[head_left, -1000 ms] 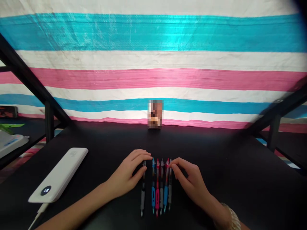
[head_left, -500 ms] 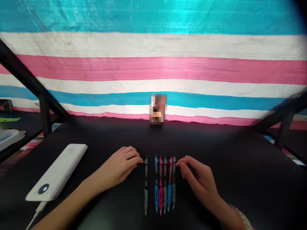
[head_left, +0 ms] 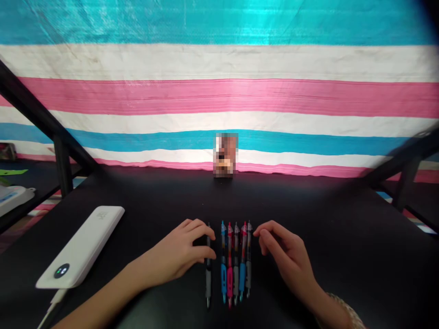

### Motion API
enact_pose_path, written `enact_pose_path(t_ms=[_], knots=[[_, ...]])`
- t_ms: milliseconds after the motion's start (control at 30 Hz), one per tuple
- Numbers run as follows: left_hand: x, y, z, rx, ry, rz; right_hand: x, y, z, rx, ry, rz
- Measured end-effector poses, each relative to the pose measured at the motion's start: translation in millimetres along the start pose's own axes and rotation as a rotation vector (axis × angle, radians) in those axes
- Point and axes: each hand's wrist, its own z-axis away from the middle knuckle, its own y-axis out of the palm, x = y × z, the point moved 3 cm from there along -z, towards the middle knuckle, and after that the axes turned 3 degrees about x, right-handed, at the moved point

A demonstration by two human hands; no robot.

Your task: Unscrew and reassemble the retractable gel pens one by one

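Note:
Several clicker pens lie side by side on the black table, clickers pointing away from me. A grey-grip pen (head_left: pixel 208 288) sits apart at the left of the row. My left hand (head_left: pixel 187 249) is over its upper half, fingers and thumb spread across it and partly hiding it. To its right are a blue pen (head_left: pixel 223 276), a pink-grip pen (head_left: pixel 230 283), a second grey-grip pen (head_left: pixel 236 281), a red pen with blue grip (head_left: pixel 242 274) and another grey-grip pen (head_left: pixel 248 274). Beside that last one, my right hand (head_left: pixel 283 253) rests loosely curled, holding nothing.
A white power bank (head_left: pixel 82 246) with a lit display and a plugged-in cable (head_left: pixel 51 306) lies on the left. A small pixelated item (head_left: pixel 225 155) stands at the table's back edge, before a striped tarp (head_left: pixel 219 96). Black frame bars (head_left: pixel 61 128) flank the table.
My left hand has moved right from beside the leftmost pen to over it, thumb and fingers parting. My right hand has barely moved.

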Motion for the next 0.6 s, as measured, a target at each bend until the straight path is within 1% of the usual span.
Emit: enact_pose_path(t_ms=[100, 200, 267, 333, 433, 533, 600], knots=[[-0.9, 4.3, -1.4, -0.042, 0.013, -0.073, 0.9, 0.4, -0.6, -0.001, 0.008, -0.027], [2.1, 2.9, -1.8, -0.122, 0.02, -0.12, 1.1, 0.0, 0.0, -0.009, 0.002, -0.039], [4.6, -1.0, -1.4, -0.199, 0.018, -0.107, 1.8, -0.9, 0.7, -0.025, -0.013, -0.036], [5.2, -5.4, -1.0, -0.309, 0.012, -0.101, 4.7, -0.8, 1.0, -0.014, -0.038, -0.022], [0.1, -7.6, -0.9, -0.461, 0.011, -0.193, 14.0, 3.8, 0.6, 0.09, -0.121, 0.043], [-10.2, -4.3, -1.9, -0.531, 0.036, -0.321, 22.7, 10.5, 1.0, 0.203, -0.213, 0.117], [-17.4, -2.4, -2.2, -0.548, 0.068, -0.372, 23.3, 13.8, 1.6, 0.265, -0.198, 0.127]])
